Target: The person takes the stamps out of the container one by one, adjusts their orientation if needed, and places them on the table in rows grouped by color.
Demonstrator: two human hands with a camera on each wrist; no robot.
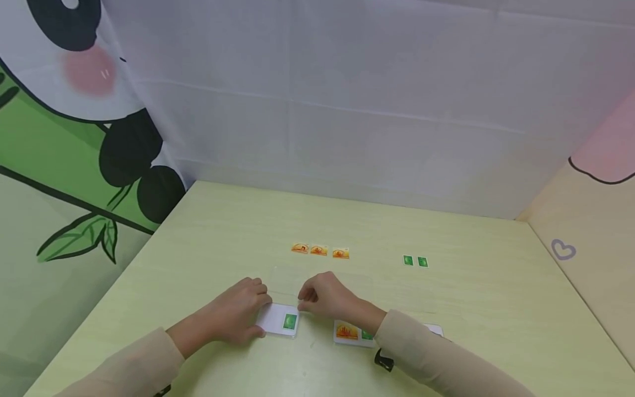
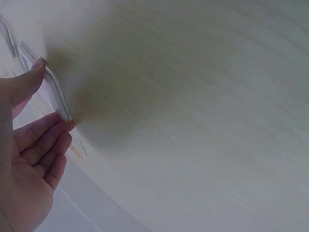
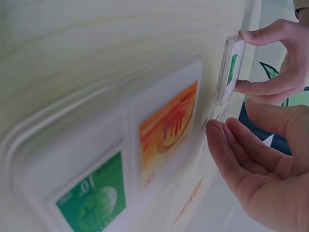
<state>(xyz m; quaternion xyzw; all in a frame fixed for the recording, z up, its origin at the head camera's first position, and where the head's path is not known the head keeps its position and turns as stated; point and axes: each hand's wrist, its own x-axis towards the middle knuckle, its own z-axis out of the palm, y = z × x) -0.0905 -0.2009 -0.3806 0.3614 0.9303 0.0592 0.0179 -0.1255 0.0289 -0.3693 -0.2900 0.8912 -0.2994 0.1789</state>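
Observation:
A white card in a clear case lies on the table with a green stamp at its right end. My left hand grips the case's left end between thumb and fingers; the left wrist view shows the fingertips on its edges. Beside its upper right corner is my right hand, fingers bent. In the right wrist view the thumb and fingertips stand apart, nothing visible between them; whether they touch the case I cannot tell. Near the right forearm is another cased card, with an orange stamp and a green stamp.
Three orange stamps lie in a row farther back. Two green stamps are to their right. Thin clear plastic pieces lie beyond the hands. Under the right sleeve a white card edge shows. A white cloth hangs behind the table.

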